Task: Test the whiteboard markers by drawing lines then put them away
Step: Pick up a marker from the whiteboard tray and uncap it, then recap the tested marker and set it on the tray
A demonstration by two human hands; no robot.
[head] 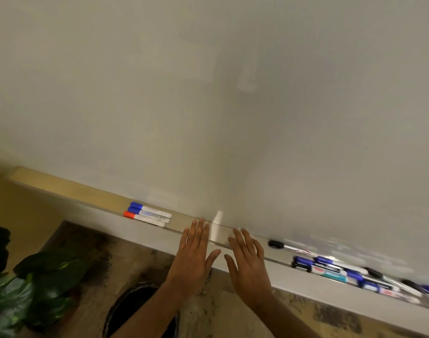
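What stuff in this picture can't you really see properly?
Head view:
Marker pile, right: motion-blurred and cut by the frame edge, so no count.
Three markers, left: label print too small to read.
Dark bin: partly hidden by the left arm.
Plant: cut off by the left edge.

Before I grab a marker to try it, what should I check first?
1. Hands free: the left hand and the right hand are open and hold nothing. Ok.
2. Room to draw: the whiteboard shows no marks above the hands. Ok.
3. Markers nearby: the pile of markers lies in the marker tray, just right of the right hand. Ok.
4. The set of three markers, two blue-capped and one red-capped, lies side by side to the left, caps on. Ok.
5. Caps on the pile: too blurred. Cannot tell.
6. Which markers are already tested: cannot tell.
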